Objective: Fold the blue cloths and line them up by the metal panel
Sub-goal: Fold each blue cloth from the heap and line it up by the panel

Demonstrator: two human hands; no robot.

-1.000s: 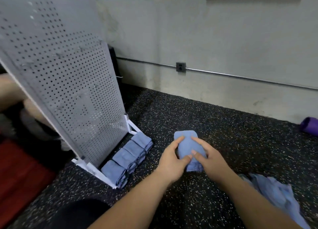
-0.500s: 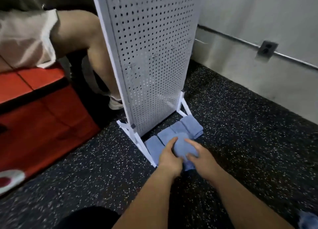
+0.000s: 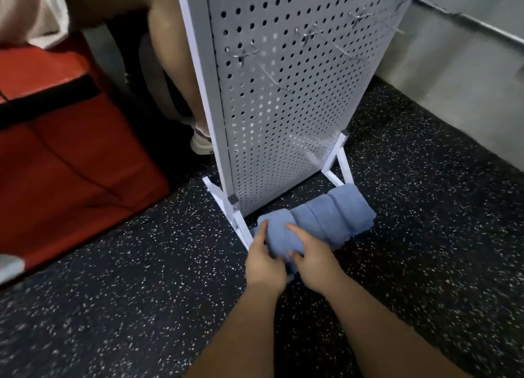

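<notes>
A folded blue cloth point(image 3: 279, 235) lies at the near-left end of the row of folded blue cloths point(image 3: 334, 213) along the foot of the white perforated metal panel point(image 3: 283, 99). My left hand point(image 3: 263, 261) holds its left side, fingers stretched along the edge. My right hand point(image 3: 314, 260) holds its right side, with the index finger on top and the thumb at the near edge. A sliver of blue shows left of my left hand; whether the held cloth rests on another cloth I cannot tell.
The panel's white foot bracket point(image 3: 226, 204) sits just left of my hands. A red padded block point(image 3: 65, 150) stands at the left. Another person's leg and shoe point(image 3: 200, 142) are behind the panel. The wall with a conduit point(image 3: 467, 65) runs on the right, over speckled black floor.
Both hands have carried the folded cloth from the open floor to the near-left end of the row by the panel. The view has swung left and closer.
</notes>
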